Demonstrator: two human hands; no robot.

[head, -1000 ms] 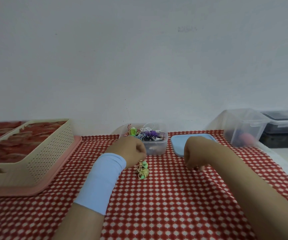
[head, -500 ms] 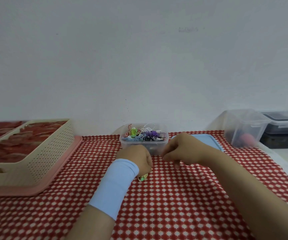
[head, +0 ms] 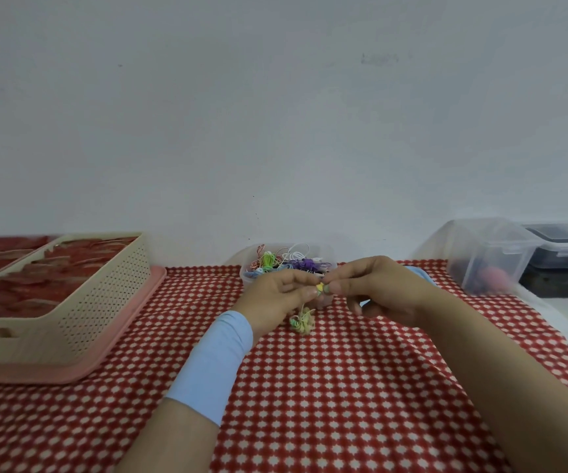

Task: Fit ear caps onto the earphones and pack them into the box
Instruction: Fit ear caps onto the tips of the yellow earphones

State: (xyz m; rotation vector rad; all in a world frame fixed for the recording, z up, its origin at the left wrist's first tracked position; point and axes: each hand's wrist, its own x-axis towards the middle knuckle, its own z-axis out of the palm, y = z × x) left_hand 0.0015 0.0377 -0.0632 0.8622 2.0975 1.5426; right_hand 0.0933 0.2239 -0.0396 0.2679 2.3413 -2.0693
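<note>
Left hand [head: 275,295] pinches the earbud [head: 319,289]; right hand [head: 381,290] pinches what appears to be a cap [head: 327,287], touching the earbud's right side, with the cord [head: 303,321] hanging below.

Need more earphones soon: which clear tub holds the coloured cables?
The small tub in the middle, heaped with green, purple and white cables; the larger tub on the right shows only a blurred reddish shape.

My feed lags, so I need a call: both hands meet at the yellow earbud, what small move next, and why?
Probably push the cap home with the right hand, steadying with the left hand: both pinch the yellow earbud, its coiled cord hanging below. I cannot tell whether the cap is seated.
</note>
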